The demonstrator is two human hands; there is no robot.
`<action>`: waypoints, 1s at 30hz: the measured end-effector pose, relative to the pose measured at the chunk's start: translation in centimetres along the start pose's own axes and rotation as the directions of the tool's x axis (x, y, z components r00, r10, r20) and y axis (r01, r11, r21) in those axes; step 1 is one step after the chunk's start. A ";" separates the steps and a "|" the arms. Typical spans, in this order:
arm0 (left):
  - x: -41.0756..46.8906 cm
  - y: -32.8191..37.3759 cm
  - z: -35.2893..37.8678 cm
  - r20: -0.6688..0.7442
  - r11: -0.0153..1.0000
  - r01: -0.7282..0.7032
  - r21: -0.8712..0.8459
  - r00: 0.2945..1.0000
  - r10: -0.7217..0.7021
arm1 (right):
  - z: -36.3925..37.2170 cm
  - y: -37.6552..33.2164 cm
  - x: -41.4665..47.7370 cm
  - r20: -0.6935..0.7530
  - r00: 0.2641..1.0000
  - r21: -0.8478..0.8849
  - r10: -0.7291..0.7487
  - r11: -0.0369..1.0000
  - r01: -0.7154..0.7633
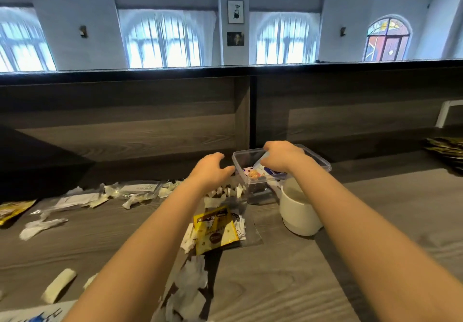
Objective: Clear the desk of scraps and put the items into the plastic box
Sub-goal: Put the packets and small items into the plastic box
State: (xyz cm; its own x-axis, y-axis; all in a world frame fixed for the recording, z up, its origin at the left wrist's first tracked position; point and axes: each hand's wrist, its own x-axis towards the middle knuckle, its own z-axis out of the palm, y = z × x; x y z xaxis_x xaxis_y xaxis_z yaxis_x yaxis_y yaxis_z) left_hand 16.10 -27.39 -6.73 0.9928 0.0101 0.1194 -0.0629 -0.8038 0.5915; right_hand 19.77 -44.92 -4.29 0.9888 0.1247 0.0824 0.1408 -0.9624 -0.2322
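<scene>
Head view of a grey wood-grain desk (pixel 375 259); the clear plastic box (pixel 323 163) stands near the back of the desk, just behind a white cup (pixel 298 211), and already holds a small printed packet (pixel 252 172). The right hand (pixel 283 156) reaches over the open top of the box, its fingers bent down round the upper end of a pale blue-and-white packet (pixel 262 165) whose lower end lies inside the box. The left hand (pixel 213 168) hovers just left of the box, fingers loosely curled and holding nothing, thumb close to the box's left wall; whether it touches cannot be told. Torn white scraps (pixel 225 192) lie on the desk below the left hand, with more scraps (pixel 190 294) nearer the viewer between the forearms; a yellow sachet (pixel 215 231) rests on a clear sleeve between them. Clear wrappers (pixel 140 188) trail off to the left; a white roll (pixel 59 285) lies at lower left; a stack of gold packets (pixel 446 146) sits at far right.
</scene>
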 end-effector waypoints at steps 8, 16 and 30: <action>-5.1 -3.5 -4.0 0.063 0.972 0.098 0.214 0.991 -0.114 | 2.2 -6.7 -7.4 -0.117 0.967 0.145 -0.228 0.959 0.243; -8.4 -5.2 -2.0 0.206 0.970 0.115 0.216 0.965 -0.160 | 6.7 -6.1 -10.8 -0.043 0.997 0.143 0.068 0.988 -0.061; -7.5 -4.9 0.1 0.302 0.961 0.072 0.267 0.941 -0.155 | 11.1 -4.7 -11.9 -0.106 0.947 0.360 0.302 0.900 -0.247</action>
State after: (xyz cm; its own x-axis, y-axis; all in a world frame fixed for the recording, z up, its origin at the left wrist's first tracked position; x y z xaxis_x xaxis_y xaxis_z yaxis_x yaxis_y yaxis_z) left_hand 8.94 -23.56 -10.65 0.9743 -0.0458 -0.2204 0.0386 -0.9306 0.3639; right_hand 7.86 -39.24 -14.91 0.9738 -0.1986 0.1109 -0.0993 -0.8099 -0.5782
